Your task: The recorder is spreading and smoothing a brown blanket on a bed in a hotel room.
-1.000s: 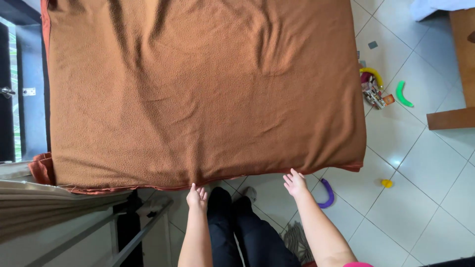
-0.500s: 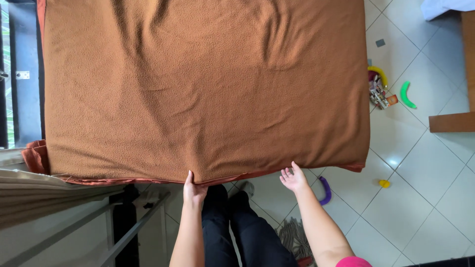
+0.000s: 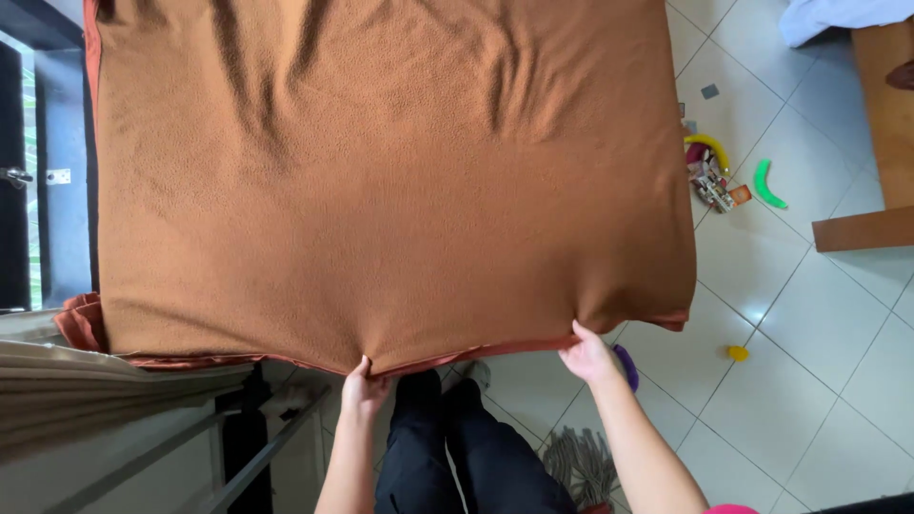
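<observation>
A large brown blanket lies spread flat and fills most of the view, with a rust-coloured layer showing under its near edge. My left hand pinches the near hem at about its middle. My right hand grips the same hem further right, near the blanket's right corner. Below the hem my dark trousers show between my forearms.
White tiled floor lies to the right, strewn with small toys: a green curved piece, a yellow piece, a purple ring and a small pile. Wooden furniture stands at the far right. Metal bars at lower left.
Both hands have closed on the near hem and drawn it slightly toward me. The right hand went from resting at the edge to gripping it.
</observation>
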